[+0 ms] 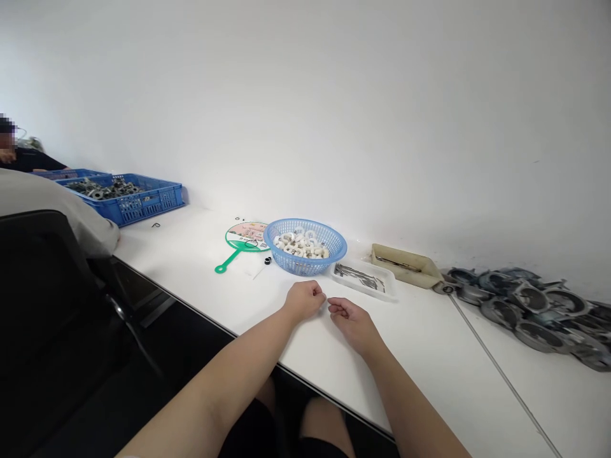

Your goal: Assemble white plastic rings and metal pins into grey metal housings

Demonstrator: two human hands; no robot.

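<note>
My left hand (305, 301) is closed just over the white table, its fingers curled with thumb and forefinger together. Whatever it may hold is too small or hidden to make out. Close beside it on the right, my right hand (351, 321) has half-bent fingers, slightly apart, with nothing visible in them; the fingertips of the two hands almost meet. Just beyond them stands a blue plastic basket (305, 262) full of white ring-shaped parts (300, 242). Right of the basket, a shallow white tray (389, 289) contains thin dark metal pins (360, 277).
A green-rimmed hand fan (233, 256) lies left of the basket, near a small black ring part (268, 261). A beige bin (405, 273) and piled metal castings (534, 308) are at right. Blue crates (143, 200) of metal parts, a seated person (57, 197) and a black chair (42, 305) are at left.
</note>
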